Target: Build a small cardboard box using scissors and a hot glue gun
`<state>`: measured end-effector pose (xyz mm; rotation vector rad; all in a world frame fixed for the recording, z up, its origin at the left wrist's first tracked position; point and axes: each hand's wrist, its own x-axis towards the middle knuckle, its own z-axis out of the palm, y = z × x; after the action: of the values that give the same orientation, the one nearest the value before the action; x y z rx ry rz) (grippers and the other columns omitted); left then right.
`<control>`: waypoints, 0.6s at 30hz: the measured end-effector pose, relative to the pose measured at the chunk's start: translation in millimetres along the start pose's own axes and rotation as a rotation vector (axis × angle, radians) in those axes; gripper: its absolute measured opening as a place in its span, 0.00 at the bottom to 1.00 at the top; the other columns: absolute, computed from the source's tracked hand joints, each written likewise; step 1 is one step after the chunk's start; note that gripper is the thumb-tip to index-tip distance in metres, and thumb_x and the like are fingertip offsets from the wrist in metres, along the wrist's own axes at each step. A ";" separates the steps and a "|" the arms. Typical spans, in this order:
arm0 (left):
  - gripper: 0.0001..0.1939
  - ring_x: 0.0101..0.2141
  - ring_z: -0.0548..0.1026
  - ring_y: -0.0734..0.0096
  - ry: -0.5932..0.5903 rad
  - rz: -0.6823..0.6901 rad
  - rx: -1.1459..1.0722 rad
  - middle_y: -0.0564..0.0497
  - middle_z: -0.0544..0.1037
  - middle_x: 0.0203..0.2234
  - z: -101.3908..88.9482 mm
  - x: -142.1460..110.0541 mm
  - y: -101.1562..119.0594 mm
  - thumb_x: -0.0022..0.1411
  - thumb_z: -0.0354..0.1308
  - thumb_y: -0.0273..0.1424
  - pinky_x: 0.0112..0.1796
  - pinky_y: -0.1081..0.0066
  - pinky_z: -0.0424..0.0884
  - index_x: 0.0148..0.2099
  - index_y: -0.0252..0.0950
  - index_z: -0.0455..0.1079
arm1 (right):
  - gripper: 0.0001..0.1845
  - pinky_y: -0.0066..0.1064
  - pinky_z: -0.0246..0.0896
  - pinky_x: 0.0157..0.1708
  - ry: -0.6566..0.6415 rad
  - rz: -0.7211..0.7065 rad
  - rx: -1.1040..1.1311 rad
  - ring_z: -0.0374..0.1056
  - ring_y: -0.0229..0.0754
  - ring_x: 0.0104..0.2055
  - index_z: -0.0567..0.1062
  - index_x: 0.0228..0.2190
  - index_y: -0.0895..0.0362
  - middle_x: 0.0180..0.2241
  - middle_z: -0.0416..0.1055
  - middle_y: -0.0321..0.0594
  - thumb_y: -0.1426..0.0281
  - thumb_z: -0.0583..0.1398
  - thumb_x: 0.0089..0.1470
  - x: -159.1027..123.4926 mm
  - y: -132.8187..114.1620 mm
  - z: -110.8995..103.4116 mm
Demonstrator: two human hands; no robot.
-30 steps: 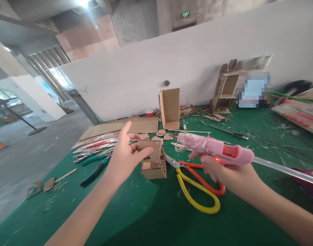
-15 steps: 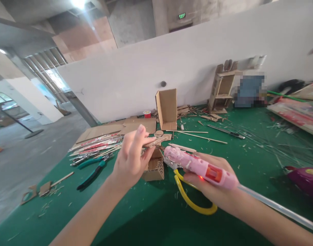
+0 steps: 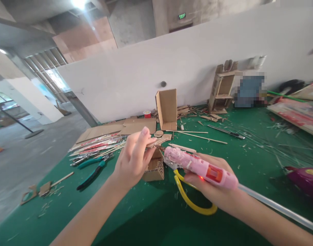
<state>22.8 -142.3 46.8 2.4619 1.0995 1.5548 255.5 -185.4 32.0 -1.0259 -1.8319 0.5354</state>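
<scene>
My left hand (image 3: 132, 159) pinches a small cardboard piece (image 3: 153, 141), which is tilted nearly edge-on to me. In my right hand (image 3: 213, 181) is a pink hot glue gun (image 3: 194, 162), with a clear glue stick (image 3: 274, 205) running out of its back and a red light glowing. The gun's nozzle reaches the underside of the cardboard piece; whether they touch I cannot tell. Below them on the table stands a small open cardboard box (image 3: 153, 171) with printed letters, partly covered by my left hand. Scissors with a yellow handle (image 3: 194, 206) lie under the gun, half hidden.
Teal-handled pliers (image 3: 95, 169) lie on the green table (image 3: 115, 218) to the left. Farther back are cardboard sheets (image 3: 138, 124), an upright cardboard corner (image 3: 169, 109) and a cardboard shelf (image 3: 221, 89). A utility knife (image 3: 225, 131) and a purple tool (image 3: 305, 181) are at the right.
The cardboard piece was turned from facing me to nearly edge-on. My right hand brought the glue gun left to it. Over the last half second both hands barely moved.
</scene>
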 end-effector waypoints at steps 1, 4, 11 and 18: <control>0.32 0.51 0.70 0.56 -0.005 -0.005 -0.006 0.45 0.75 0.48 -0.1 -0.1 0.0 0.55 0.62 0.20 0.54 0.53 0.65 0.60 0.43 0.61 | 0.12 0.28 0.59 0.21 -0.008 0.007 0.002 0.63 0.37 0.21 0.68 0.23 0.54 0.21 0.68 0.33 0.63 0.62 0.52 -0.2 0.4 -0.2; 0.31 0.51 0.70 0.57 -0.006 -0.004 -0.020 0.45 0.74 0.50 -0.6 0.1 0.1 0.56 0.62 0.21 0.55 0.53 0.65 0.60 0.44 0.60 | 0.10 0.29 0.61 0.22 -0.027 0.034 0.012 0.66 0.38 0.23 0.71 0.25 0.55 0.24 0.71 0.35 0.63 0.62 0.52 -0.5 2.3 -0.6; 0.35 0.52 0.70 0.58 0.007 0.053 0.031 0.45 0.75 0.49 -1.6 1.2 -1.2 0.58 0.62 0.23 0.57 0.52 0.62 0.64 0.46 0.53 | 0.16 0.29 0.57 0.22 -0.013 0.016 0.034 0.61 0.37 0.22 0.65 0.20 0.54 0.20 0.65 0.33 0.61 0.62 0.54 -0.3 5.2 -1.3; 0.39 0.45 0.76 0.63 -0.002 0.203 0.173 0.45 0.73 0.50 3.3 6.3 6.6 0.61 0.58 0.20 0.50 0.59 0.72 0.68 0.48 0.46 | 0.17 0.28 0.53 0.19 -0.022 0.009 0.007 0.58 0.35 0.20 0.63 0.20 0.54 0.19 0.61 0.31 0.63 0.62 0.52 -1.2 0.0 -1.4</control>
<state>30.6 -142.5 52.6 2.7666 1.0545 1.5679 256.9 -186.4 32.1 -1.0273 -1.8447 0.5605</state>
